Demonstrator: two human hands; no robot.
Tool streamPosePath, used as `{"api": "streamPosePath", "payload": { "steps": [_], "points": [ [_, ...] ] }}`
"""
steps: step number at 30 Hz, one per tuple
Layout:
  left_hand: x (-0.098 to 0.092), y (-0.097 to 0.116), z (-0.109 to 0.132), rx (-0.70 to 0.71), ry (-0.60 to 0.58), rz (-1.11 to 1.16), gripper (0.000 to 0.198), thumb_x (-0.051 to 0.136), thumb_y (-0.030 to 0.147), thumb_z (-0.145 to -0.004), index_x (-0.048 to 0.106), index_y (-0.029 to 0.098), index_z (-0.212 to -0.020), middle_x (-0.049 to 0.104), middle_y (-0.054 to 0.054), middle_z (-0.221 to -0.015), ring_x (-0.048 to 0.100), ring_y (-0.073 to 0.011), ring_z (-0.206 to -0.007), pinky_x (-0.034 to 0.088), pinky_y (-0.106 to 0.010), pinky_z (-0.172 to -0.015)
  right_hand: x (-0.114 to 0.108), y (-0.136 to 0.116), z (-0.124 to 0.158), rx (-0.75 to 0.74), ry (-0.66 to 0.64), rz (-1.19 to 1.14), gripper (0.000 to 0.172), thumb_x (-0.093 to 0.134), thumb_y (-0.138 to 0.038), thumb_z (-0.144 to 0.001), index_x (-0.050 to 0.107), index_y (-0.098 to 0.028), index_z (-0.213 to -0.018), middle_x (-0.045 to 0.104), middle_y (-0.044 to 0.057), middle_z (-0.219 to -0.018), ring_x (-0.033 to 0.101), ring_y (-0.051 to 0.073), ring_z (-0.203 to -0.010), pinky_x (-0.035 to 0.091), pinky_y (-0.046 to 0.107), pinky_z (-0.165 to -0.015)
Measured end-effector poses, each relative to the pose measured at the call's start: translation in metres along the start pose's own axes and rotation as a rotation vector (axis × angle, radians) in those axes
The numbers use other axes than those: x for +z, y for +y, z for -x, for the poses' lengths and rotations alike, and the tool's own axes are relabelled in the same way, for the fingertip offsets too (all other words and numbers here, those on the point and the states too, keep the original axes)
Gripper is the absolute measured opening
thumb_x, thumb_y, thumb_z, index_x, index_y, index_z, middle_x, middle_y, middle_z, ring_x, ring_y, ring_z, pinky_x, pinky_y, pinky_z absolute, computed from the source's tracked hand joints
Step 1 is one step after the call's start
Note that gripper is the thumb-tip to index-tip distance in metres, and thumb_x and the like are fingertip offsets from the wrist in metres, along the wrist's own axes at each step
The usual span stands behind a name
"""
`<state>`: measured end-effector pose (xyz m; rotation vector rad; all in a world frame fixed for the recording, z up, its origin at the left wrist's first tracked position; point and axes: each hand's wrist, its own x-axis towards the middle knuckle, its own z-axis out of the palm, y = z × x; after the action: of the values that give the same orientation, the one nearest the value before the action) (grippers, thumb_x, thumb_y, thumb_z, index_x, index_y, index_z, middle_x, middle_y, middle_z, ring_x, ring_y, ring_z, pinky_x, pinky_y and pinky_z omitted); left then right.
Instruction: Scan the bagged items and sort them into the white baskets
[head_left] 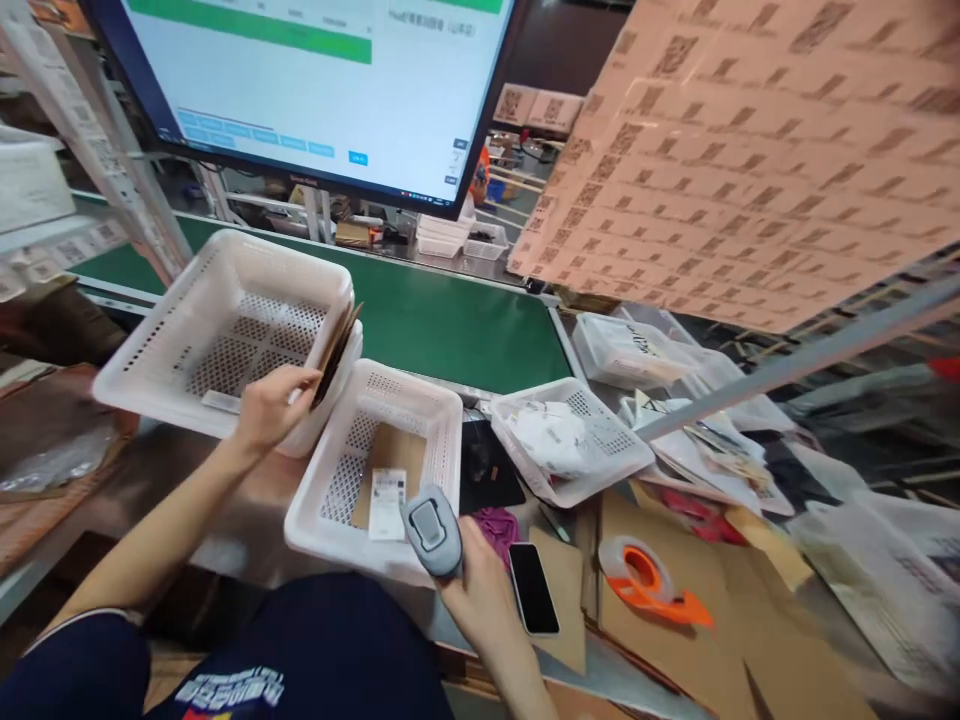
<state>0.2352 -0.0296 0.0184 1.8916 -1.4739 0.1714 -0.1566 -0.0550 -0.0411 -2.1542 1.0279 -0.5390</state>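
My left hand (268, 405) is closed on a brown cardboard envelope (335, 350), held tilted over the rim of a large white perforated basket (172, 340). My right hand (480, 595) grips a grey barcode scanner (433, 530), its head above the near edge of a smaller white basket (442, 420). Inside that basket lie a brown envelope (394, 455) and a white printed label (388, 503).
A green conveyor belt (450, 320) runs behind the baskets under a large monitor (315, 90). A black phone (533, 588), an orange tape dispenser (645, 580), a third basket of white bags (570, 440) and cardboard lie to the right. Pink code sheets (750, 160) hang overhead.
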Motion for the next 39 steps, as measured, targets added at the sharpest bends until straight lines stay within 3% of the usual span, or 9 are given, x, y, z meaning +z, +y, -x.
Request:
{"api": "streamPosePath", "payload": {
  "steps": [6, 10, 13, 16, 19, 21, 24, 30, 39],
  "points": [
    [-0.041, -0.105, -0.033, -0.174, -0.599, -0.363, 0.028, 0.084, 0.006, -0.064, 0.075, 0.018, -0.088, 0.071, 0.000, -0.085, 0.061, -0.0170, -0.078, 0.039, -0.020, -0.066, -0.004, 0.010, 0.004, 0.011, 0.007, -0.094, 0.033, 0.057, -0.021, -0.083, 0.068, -0.020, -0.115, 0.070, 0.010, -0.105, 0.072, 0.027, -0.093, 0.054, 0.032, -0.077],
    [-0.043, -0.118, -0.033, -0.145, -0.678, -0.328, 0.024, 0.087, 0.013, -0.058, 0.068, 0.019, -0.071, 0.063, 0.006, -0.066, 0.054, -0.0137, -0.062, 0.029, -0.019, -0.055, -0.001, -0.003, -0.003, -0.055, 0.001, -0.138, 0.033, 0.056, -0.020, -0.084, 0.070, -0.019, -0.114, 0.070, 0.009, -0.102, 0.072, 0.025, -0.090, 0.057, 0.031, -0.076],
    [-0.051, -0.102, -0.031, -0.085, -0.570, -0.303, 0.012, 0.080, 0.018, -0.068, 0.071, 0.020, -0.075, 0.071, 0.000, -0.081, 0.061, -0.0170, -0.074, 0.036, -0.021, -0.063, 0.000, -0.010, -0.007, -0.085, -0.005, -0.144, 0.038, 0.055, -0.015, -0.083, 0.070, -0.020, -0.117, 0.071, 0.009, -0.107, 0.072, 0.024, -0.094, 0.058, 0.031, -0.079],
    [-0.059, -0.071, -0.028, -0.040, -0.306, -0.238, 0.014, 0.069, 0.033, -0.085, 0.074, 0.022, -0.093, 0.075, -0.006, -0.102, 0.066, -0.0209, -0.090, 0.044, -0.026, -0.074, -0.003, -0.017, -0.012, -0.110, 0.001, -0.103, 0.043, 0.054, -0.011, -0.081, 0.068, -0.020, -0.120, 0.070, 0.009, -0.108, 0.072, 0.024, -0.092, 0.057, 0.031, -0.077],
    [-0.052, -0.027, -0.028, -0.169, 0.019, 0.130, 0.028, 0.073, 0.048, -0.083, 0.065, 0.022, -0.091, 0.071, -0.004, -0.084, 0.065, -0.0198, -0.075, 0.048, -0.028, -0.070, -0.007, -0.032, -0.021, -0.183, 0.020, -0.076, 0.047, 0.055, -0.008, -0.077, 0.066, -0.020, -0.121, 0.067, 0.010, -0.109, 0.070, 0.024, -0.090, 0.054, 0.032, -0.075],
    [-0.036, 0.002, -0.031, -0.308, 0.105, 0.490, 0.036, 0.078, 0.050, -0.074, 0.059, 0.022, -0.087, 0.065, -0.001, -0.073, 0.061, -0.0185, -0.065, 0.047, -0.028, -0.061, -0.007, -0.047, -0.028, -0.230, 0.033, -0.080, 0.047, 0.056, -0.007, -0.076, 0.064, -0.021, -0.120, 0.065, 0.010, -0.110, 0.069, 0.024, -0.090, 0.053, 0.031, -0.074],
    [0.001, 0.040, -0.037, -0.426, 0.086, 0.803, 0.043, 0.079, 0.050, -0.063, 0.058, 0.021, -0.087, 0.063, 0.000, -0.073, 0.058, -0.0155, -0.061, 0.045, -0.026, -0.057, -0.005, -0.066, -0.034, -0.249, 0.010, -0.055, 0.047, 0.058, -0.008, -0.076, 0.062, -0.022, -0.121, 0.063, 0.009, -0.110, 0.066, 0.024, -0.088, 0.050, 0.031, -0.070],
    [0.069, 0.079, -0.031, -0.453, -0.035, 0.944, 0.045, 0.086, 0.052, -0.067, 0.065, 0.017, -0.085, 0.068, -0.003, -0.079, 0.064, -0.0170, -0.075, 0.052, -0.027, -0.068, 0.003, -0.071, -0.026, -0.157, -0.077, 0.009, 0.052, 0.060, -0.010, -0.076, 0.061, -0.022, -0.126, 0.061, 0.009, -0.114, 0.066, 0.026, -0.095, 0.048, 0.033, -0.073],
    [0.105, 0.074, -0.019, -0.810, -0.634, 1.312, 0.064, 0.054, 0.075, -0.100, 0.069, 0.018, -0.124, 0.053, 0.003, -0.056, 0.035, -0.0085, -0.038, 0.024, -0.021, -0.040, 0.003, -0.044, -0.024, -0.113, 0.004, -0.344, 0.028, 0.073, -0.018, -0.084, 0.064, -0.020, -0.111, 0.063, 0.005, -0.106, 0.064, 0.023, -0.096, 0.049, 0.032, -0.082]
  ]
}}
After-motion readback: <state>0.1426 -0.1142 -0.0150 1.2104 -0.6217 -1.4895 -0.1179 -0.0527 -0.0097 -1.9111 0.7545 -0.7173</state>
